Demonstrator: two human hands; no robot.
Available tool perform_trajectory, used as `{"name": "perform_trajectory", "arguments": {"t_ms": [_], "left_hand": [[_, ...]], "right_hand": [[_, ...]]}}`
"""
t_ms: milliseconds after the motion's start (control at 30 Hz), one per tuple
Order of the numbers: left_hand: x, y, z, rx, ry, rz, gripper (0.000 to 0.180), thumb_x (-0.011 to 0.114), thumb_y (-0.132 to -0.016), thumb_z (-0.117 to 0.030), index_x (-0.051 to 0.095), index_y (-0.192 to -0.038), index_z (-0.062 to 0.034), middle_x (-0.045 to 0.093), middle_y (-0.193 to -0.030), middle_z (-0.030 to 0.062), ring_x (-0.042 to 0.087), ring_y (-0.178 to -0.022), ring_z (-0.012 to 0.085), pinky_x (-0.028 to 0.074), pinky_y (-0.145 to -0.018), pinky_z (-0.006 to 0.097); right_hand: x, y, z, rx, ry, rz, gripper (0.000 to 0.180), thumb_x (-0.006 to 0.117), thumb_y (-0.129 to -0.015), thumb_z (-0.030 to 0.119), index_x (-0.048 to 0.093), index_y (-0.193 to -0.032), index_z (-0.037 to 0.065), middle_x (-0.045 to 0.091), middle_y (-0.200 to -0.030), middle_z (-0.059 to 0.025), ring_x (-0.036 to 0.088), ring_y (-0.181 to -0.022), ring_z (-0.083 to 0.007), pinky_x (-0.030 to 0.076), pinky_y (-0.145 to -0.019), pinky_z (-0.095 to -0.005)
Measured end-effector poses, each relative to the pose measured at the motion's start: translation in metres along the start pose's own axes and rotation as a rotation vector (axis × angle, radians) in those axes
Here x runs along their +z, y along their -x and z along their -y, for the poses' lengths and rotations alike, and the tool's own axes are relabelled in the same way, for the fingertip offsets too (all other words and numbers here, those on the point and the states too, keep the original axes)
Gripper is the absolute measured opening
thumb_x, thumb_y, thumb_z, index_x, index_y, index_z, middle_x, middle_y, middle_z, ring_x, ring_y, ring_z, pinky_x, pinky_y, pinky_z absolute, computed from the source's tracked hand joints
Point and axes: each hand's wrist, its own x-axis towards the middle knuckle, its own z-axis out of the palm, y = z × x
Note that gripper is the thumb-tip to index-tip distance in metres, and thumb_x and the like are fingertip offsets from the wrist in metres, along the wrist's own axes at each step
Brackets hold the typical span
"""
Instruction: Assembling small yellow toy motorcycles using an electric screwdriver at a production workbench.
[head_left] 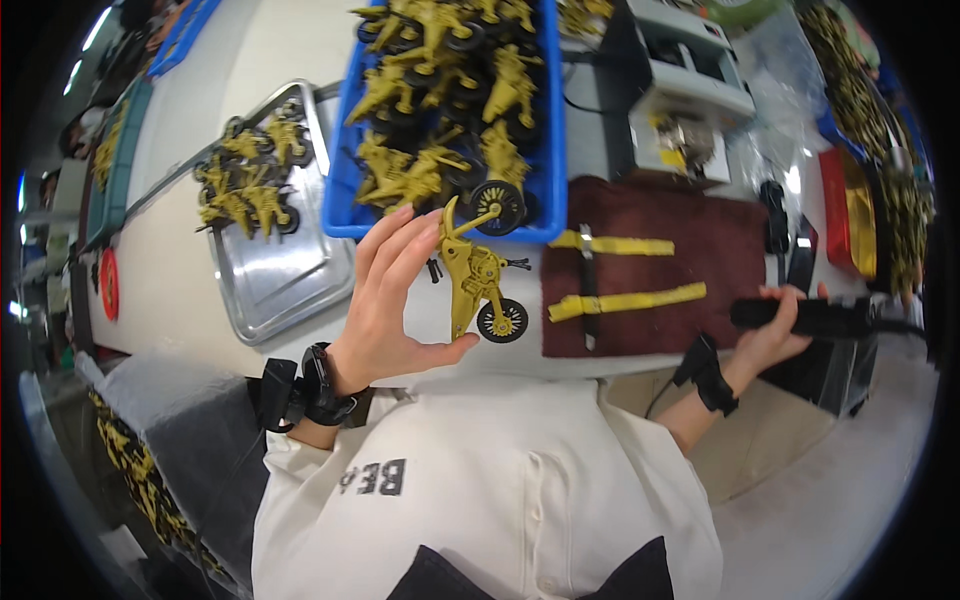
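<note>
Between the thumb and fingers of my left hand [385, 300] is a yellow toy motorcycle [468, 280] with black spoked wheels, held up just in front of the blue bin. My right hand [778, 335], off to the right, is wrapped round a black corded handheld tool [800, 317] whose exact kind I cannot make out. Two yellow strips [630, 302] lie on a dark red cloth [650, 210] between my hands, crossed by a black and silver tool [588, 275].
More yellow toy motorcycles fill the blue bin [333, 190] ahead. Several others sit on a metal tray [280, 290] at the left. A grey-white machine [680, 70] stands behind the cloth. A red box [838, 210] and clear plastic bags [775, 90] are at the far right.
</note>
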Motion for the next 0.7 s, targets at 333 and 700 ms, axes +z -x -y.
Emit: {"name": "perform_trajectory", "arguments": {"t_ms": [333, 700], "left_hand": [[-0.085, 0.075, 0.101, -0.546, -0.441, -0.302, 0.078, 0.075, -0.068, -0.018, 0.038, -0.135, -0.0017, 0.041, -0.136, 0.0165, 0.032, -0.129, 0.0370, 0.026, -0.106, 0.045], [-0.029, -0.042, 0.073, -0.187, -0.234, 0.396, 0.062, 0.073, -0.071, -0.027, 0.051, -0.124, -0.0047, 0.049, -0.123, 0.0175, 0.043, -0.115, 0.0369, 0.035, -0.097, 0.044]], "right_hand": [[0.005, 0.003, 0.008, -0.012, 0.025, -0.094, 0.044, 0.052, -0.083, 0.000, 0.039, -0.125, -0.007, 0.051, -0.077, -0.0070, 0.052, -0.063, -0.0136, 0.045, -0.063, -0.0262], [0.015, 0.004, 0.010, 0.025, 0.018, -0.125, 0.043, 0.053, -0.084, 0.002, 0.040, -0.124, -0.004, 0.052, -0.076, -0.0063, 0.051, -0.063, -0.0119, 0.045, -0.062, -0.0262]]}}
